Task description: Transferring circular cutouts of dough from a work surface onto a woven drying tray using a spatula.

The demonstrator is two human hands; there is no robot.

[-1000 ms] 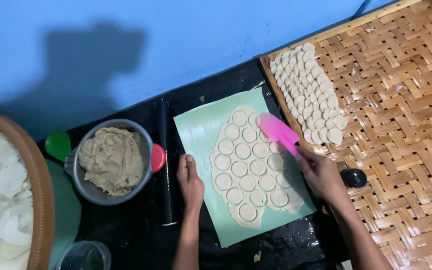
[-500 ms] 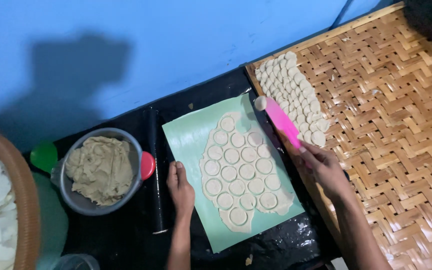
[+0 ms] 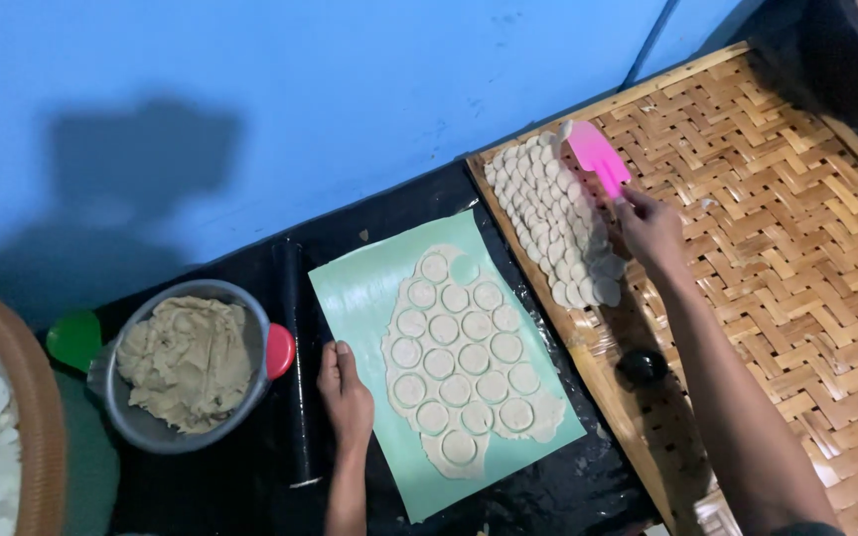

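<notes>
I see my right hand (image 3: 650, 226), upper right, gripping the pink scraper (image 3: 598, 157) over the discs (image 3: 558, 223), my left hand (image 3: 346, 390) flat on the mat (image 3: 359, 288).

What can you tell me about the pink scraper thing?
The pink scraper is a flat, smooth blade that looks like plastic, rounded at its far corners. The right hand grips its near end and holds it tilted over the woven bamboo tray. A pale dough round clings to its far edge, above the overlapping rows of rounds.
</notes>
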